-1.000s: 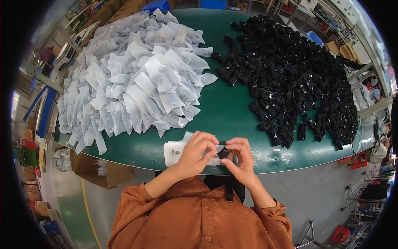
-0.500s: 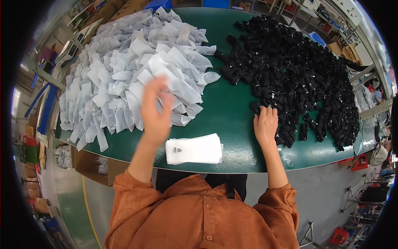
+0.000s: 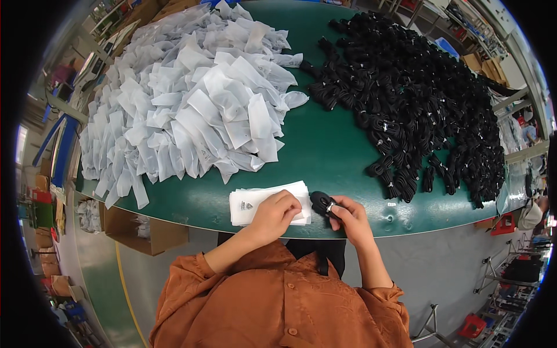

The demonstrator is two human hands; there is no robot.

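Observation:
My right hand (image 3: 348, 218) grips a coiled black cable bundle (image 3: 321, 202) at the near edge of the green table (image 3: 325, 151). Just left of it, my left hand (image 3: 277, 213) rests with its fingers on a small flat stack of white bags (image 3: 249, 204). A big heap of filled white bags (image 3: 185, 98) covers the table's left half. A large pile of black coiled cables (image 3: 418, 98) fills the right half.
A cardboard box (image 3: 142, 232) stands on the floor under the table's left end. Blue racks (image 3: 55, 151) and more boxes line the far left. Red crates (image 3: 502, 223) and metal stands sit at the right.
My left hand came back from the white bag heap to the small stack. My right hand drew back from the black pile holding one cable bundle.

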